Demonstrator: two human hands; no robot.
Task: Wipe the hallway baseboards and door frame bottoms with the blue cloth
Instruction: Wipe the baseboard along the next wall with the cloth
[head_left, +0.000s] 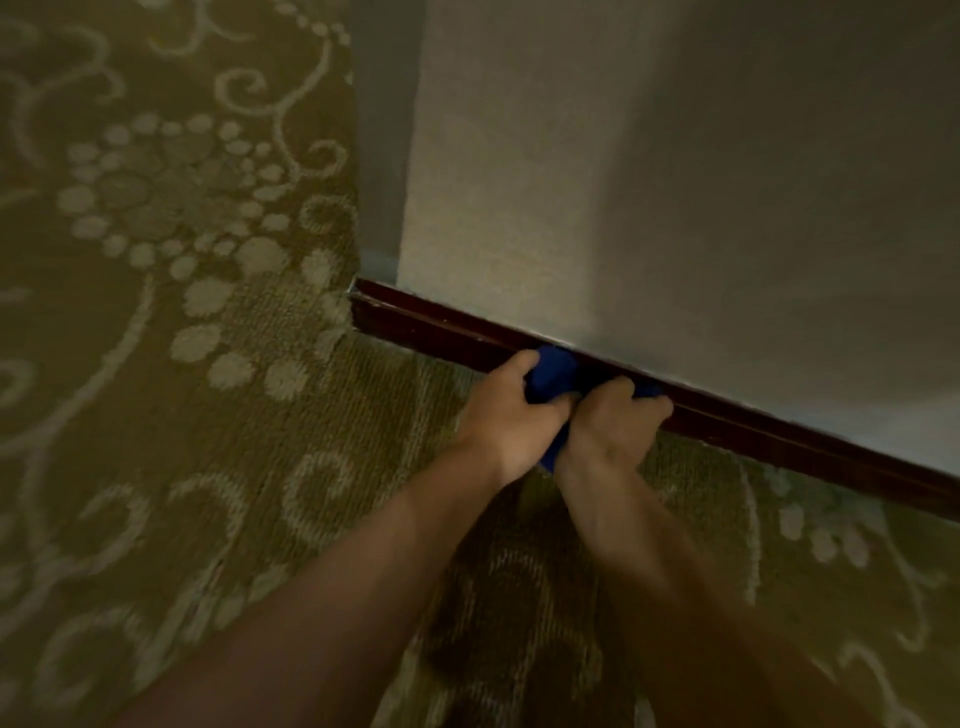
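Both hands (566, 415) press bunched blue cloth (556, 371) (mostly hidden) against baseboard (447, 332).

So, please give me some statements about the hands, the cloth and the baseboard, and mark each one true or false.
1. Both hands hold the blue cloth. True: left hand and right hand grip it side by side.
2. The cloth lies loose on the carpet. False: it is pressed against the baseboard.
3. The baseboard is dark reddish-brown. True.
4. The hands are at the baseboard's corner end. False: they are some way along it, to the right of the corner.
5. The carpet is plain. False: it has a pale floral swirl pattern.
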